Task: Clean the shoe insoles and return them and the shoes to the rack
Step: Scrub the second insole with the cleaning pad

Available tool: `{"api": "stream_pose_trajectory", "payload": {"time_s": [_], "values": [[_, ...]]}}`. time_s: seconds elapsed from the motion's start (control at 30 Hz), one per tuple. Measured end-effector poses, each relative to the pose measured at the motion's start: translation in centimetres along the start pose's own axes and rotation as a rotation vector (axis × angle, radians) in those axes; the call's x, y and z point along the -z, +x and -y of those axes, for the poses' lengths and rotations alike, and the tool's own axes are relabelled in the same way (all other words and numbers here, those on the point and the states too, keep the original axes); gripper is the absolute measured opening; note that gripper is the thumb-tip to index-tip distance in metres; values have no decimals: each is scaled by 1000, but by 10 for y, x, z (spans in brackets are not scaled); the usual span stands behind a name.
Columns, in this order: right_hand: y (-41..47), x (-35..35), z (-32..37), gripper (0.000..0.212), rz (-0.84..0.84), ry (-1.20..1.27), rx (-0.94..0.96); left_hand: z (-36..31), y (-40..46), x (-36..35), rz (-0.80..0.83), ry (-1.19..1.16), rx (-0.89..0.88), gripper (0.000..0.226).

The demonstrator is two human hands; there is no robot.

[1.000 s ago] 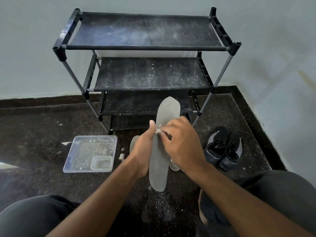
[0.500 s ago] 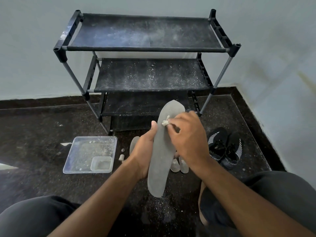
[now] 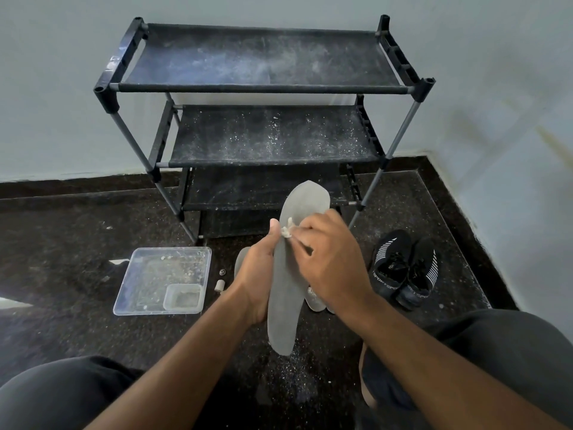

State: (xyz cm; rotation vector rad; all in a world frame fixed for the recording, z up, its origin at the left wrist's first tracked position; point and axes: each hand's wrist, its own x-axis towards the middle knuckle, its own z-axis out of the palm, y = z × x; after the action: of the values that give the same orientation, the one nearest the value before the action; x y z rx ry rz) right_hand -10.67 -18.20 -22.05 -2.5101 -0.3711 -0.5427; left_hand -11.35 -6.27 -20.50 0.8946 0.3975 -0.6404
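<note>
The left hand (image 3: 254, 283) is gripping the insole (image 3: 290, 274) upright — steadying it — while the right hand (image 3: 328, 259) is pinching a small white wad (image 3: 286, 231) against it, scrubbing.

You're seeing white "SPORT" lettering running along the sides of both black shoes (image 3: 403, 271), right of the rack (image 3: 263, 88).

A pale blue-grey wall (image 3: 279, 10) runs behind, meeting a second pale wall (image 3: 511, 166) at a corner on the right. The floor (image 3: 62, 243) is dark speckled stone with a darker border strip along both walls. Soft light falls on the walls, and a bright patch lies at the floor's left edge.
</note>
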Motion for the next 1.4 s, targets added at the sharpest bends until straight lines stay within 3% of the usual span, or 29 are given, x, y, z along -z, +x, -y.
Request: {"api": "stream_pose_trajectory", "payload": {"time_s": [0.1,0.3,0.5,0.63,0.77,0.83,1.1,1.33,1.4], "values": [[-1,-1,-2,22,-2,-30,55,1,1,0,-2,-8,-2,64],[16,11,-22,14,-79,20,-183,3,2,3,-19,124,10,73],[3,3,-3,24,15,-17,30,0,-1,0,-5,15,2,66],[17,10,-20,10,-52,48,-177,1,0,2,9,74,6,70],[16,11,-20,24,-41,135,-267,1,0,0,54,67,10,68],[16,12,-20,20,-52,153,-289,1,-1,0,62,67,6,65],[-1,-3,-4,9,85,49,53,-3,7,12,38,-30,-1,63],[17,13,-25,12,-93,13,-185,6,5,6,111,118,66,70],[13,10,-20,13,-77,26,-151,5,5,6,111,106,52,70]]}}
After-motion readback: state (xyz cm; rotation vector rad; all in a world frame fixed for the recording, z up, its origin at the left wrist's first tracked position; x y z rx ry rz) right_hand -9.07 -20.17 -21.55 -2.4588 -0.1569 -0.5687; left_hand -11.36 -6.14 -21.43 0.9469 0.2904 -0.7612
